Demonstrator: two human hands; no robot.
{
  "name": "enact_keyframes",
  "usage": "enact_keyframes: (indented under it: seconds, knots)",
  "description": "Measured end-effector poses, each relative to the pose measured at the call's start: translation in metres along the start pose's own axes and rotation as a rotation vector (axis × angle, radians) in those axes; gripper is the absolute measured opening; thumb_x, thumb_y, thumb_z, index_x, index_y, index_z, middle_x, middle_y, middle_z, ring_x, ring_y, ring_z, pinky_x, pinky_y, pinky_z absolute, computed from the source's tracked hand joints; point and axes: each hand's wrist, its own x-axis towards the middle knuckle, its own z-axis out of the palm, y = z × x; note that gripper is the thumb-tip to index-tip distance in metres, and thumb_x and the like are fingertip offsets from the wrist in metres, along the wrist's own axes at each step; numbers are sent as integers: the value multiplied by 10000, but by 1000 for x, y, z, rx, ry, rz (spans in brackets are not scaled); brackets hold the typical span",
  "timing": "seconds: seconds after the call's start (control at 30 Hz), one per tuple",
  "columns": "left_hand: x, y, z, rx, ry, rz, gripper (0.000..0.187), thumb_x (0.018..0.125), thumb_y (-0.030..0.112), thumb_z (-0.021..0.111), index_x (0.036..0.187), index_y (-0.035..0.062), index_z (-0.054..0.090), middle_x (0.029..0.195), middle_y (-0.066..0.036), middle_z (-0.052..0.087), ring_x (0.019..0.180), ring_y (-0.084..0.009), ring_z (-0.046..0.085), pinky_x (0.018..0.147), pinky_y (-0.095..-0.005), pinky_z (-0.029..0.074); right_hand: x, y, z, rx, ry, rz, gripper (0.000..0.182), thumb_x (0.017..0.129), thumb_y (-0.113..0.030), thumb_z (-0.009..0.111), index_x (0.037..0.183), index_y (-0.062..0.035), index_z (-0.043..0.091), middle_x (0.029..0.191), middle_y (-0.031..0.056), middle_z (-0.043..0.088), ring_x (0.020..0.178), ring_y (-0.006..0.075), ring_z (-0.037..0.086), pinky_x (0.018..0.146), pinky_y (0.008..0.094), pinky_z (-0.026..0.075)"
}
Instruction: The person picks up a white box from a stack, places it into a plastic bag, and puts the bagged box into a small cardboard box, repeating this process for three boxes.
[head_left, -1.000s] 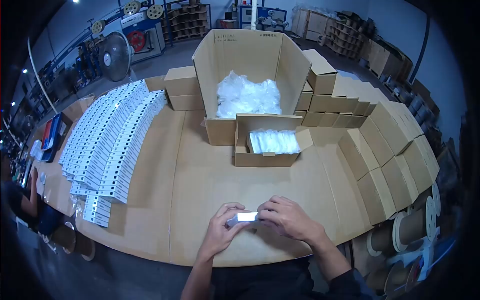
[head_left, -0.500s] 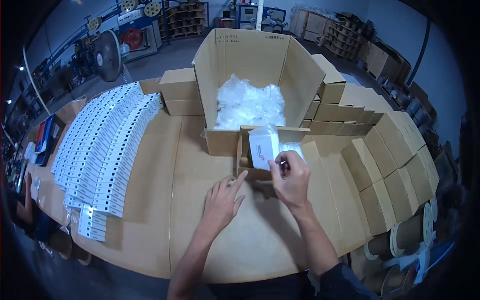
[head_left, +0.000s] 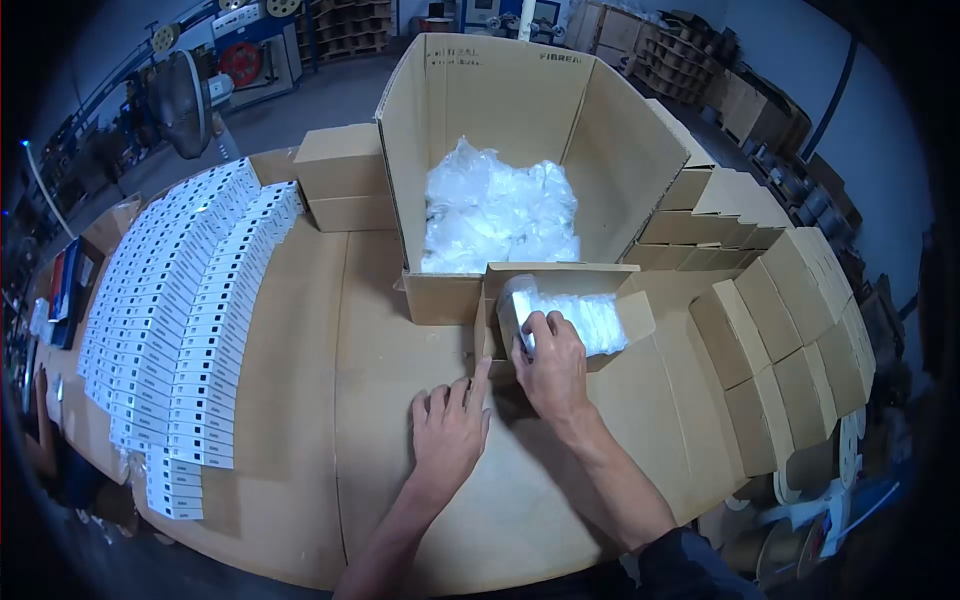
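Observation:
A small open cardboard box (head_left: 560, 270) sits in front of the large carton, holding a row of clear-bagged white packets (head_left: 598, 325). My right hand (head_left: 553, 370) reaches over its front wall, fingers closed on the top of a bagged white packet (head_left: 515, 300) at the left end of that row. The packet stands upright inside the box, its lower part hidden. My left hand (head_left: 450, 430) lies beside the box's front left corner, fingers stretched out and the index fingertip at the box wall. Nothing is in that hand.
Behind stands a large open carton (head_left: 505, 95) with a heap of clear plastic bags (head_left: 500, 210). Long rows of white boxes (head_left: 190, 310) fill the table's left side. Folded small cartons (head_left: 790, 350) are stacked at right. Another person's arm (head_left: 42, 425) shows at far left.
My right hand has lowered the bagged packet from above the small box into its left end. My left hand stays by the box's front corner. The view has shifted slightly.

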Motion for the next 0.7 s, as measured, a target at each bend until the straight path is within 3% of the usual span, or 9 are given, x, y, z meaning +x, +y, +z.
enact_keyframes:
  seconds: [0.2,0.3,0.5,0.53,0.63,0.7]
  knots:
    - [-1,0,7,1,23,1,811,885,248,748,1590,94,377,1105,-70,619,991,-247,595,960,-425,447,-1,-2,18,-122,-38,74,132,818,-17,733,900,25,639,880,213,597,838,404,624,736,514,525]
    - [1,1,5,-45,72,3,813,882,248,752,1587,87,380,1096,-79,616,970,-252,598,944,-410,456,-5,-4,17,-192,-138,94,146,855,-14,652,987,40,681,980,211,612,912,381,639,729,504,548]
    - [-5,9,-2,-157,74,-48,826,882,242,762,1594,102,367,1165,-118,627,999,-285,629,931,-428,489,-31,-13,-7,-189,-54,0,300,903,-132,663,1166,7,707,1265,223,592,1021,367,561,863,515,451]
    - [-9,9,-8,-175,79,-55,832,883,235,762,1598,109,357,1194,-133,628,1030,-296,636,941,-435,493,-38,-14,-11,-222,-170,23,516,911,-189,675,1387,-3,599,1476,254,481,1091,387,532,926,535,430]
    - [-38,2,-31,-226,79,-116,824,886,224,758,1598,112,359,1197,-142,625,1045,-306,634,946,-439,490,-54,-30,-13,-206,-111,38,693,894,-172,687,1527,-22,446,1581,269,370,1226,429,493,1029,537,406]
    - [-69,-10,-48,-240,148,-202,740,886,189,752,1550,96,439,1213,-155,624,1073,-335,626,966,-443,483,-64,-45,-15,-132,-38,-43,763,882,-147,688,1563,-10,371,1617,272,314,1316,445,440,1096,534,367]
